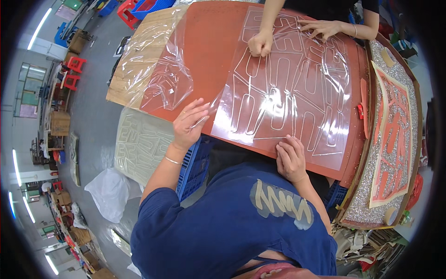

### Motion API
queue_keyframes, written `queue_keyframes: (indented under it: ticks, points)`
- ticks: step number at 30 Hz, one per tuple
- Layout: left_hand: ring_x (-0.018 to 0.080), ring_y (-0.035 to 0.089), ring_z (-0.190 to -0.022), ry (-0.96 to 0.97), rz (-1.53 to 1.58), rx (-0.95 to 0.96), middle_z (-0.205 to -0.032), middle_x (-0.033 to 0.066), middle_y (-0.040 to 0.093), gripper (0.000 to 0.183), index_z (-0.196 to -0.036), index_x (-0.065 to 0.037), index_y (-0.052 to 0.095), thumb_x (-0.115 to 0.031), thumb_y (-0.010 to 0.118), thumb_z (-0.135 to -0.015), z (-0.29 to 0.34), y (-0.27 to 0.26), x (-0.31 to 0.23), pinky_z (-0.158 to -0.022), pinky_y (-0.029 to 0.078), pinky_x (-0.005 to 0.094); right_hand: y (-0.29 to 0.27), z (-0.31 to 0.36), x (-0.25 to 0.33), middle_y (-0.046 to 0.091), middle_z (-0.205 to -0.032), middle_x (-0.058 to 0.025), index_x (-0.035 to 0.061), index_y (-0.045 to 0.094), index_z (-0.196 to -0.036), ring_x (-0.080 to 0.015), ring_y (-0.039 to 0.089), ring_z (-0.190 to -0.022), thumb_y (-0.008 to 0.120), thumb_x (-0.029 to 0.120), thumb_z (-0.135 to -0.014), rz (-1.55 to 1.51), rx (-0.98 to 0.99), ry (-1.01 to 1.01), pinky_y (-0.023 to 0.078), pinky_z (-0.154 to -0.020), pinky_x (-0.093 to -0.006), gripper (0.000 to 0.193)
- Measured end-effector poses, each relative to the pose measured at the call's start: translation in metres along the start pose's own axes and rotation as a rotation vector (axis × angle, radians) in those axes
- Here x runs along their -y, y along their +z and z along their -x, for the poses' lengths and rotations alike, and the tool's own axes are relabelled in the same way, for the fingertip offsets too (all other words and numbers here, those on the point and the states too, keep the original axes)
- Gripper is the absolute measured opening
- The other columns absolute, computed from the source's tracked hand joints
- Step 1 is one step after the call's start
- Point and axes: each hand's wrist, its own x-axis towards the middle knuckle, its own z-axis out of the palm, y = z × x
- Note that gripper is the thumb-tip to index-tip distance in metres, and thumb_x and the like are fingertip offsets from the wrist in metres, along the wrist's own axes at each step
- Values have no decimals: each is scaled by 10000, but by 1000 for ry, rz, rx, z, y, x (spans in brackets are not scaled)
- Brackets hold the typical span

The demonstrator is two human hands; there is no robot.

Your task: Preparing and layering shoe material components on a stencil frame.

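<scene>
A clear plastic sheet point(246, 116) with pale looped outlines lies on the reddish-brown board point(204, 44). My left hand point(189, 123) is raised off the board's near edge, fingers closed on a thin strip of clear film point(213, 103). My right hand point(291, 158) rests at the sheet's near edge, its fingers stretched forward and slightly bent, with nothing visible in them. Across the board, a co-worker's closed hand point(261, 43) presses on the sheet. The co-worker's other hand point(321, 29) lies spread on its far right part.
Crumpled clear film point(169, 79) covers the board's left part and a wooden panel point(139, 60). Below it are a patterned translucent sheet point(139, 144), a white plastic bag point(109, 193) and a blue crate point(195, 160). At right, a glittery panel point(362, 204) bears a red-patterned sheet point(395, 139).
</scene>
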Motion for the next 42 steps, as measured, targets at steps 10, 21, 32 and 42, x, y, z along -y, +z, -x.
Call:
queue_keyframes:
  ticks: [10, 21, 32, 42]
  points:
    - [175, 650, -850, -353, 388, -157, -884, 100, 628, 125, -1013, 20, 557, 54, 538, -894, 34, -67, -20, -801, 543, 327, 3, 1, 1, 603, -972, -134, -17, 609, -953, -334, 547, -1085, 621, -26, -715, -9, -5, 13, 454, -921, -482, 239]
    - [219, 621, -726, -461, -129, 320, -838, 119, 600, 254, -1063, -5, 597, -87, 658, -831, 25, -31, 35, -669, 512, 305, 3, -1, 2, 603, -945, -140, -29, 603, -935, -334, 572, -1016, 641, -50, -719, -52, -34, 23, 484, -860, -454, 220]
    - [300, 628, -882, -863, -535, 344, -1134, 192, 531, 735, -1331, -38, 390, -218, 777, -732, 13, -31, 38, -809, 505, 403, 3, -2, 0, 600, -944, -155, -38, 596, -952, -345, 575, -980, 638, -66, -710, -88, -13, 39, 493, -829, -440, 247]
    - [228, 632, -853, -1034, -67, 280, -1168, 153, 516, 555, -1361, -78, 377, 5, 576, -850, 14, -33, 17, -607, 567, 326, 2, -2, 0, 603, -951, -154, -36, 600, -963, -345, 580, -959, 636, -75, -685, -112, -4, 50, 491, -811, -421, 283]
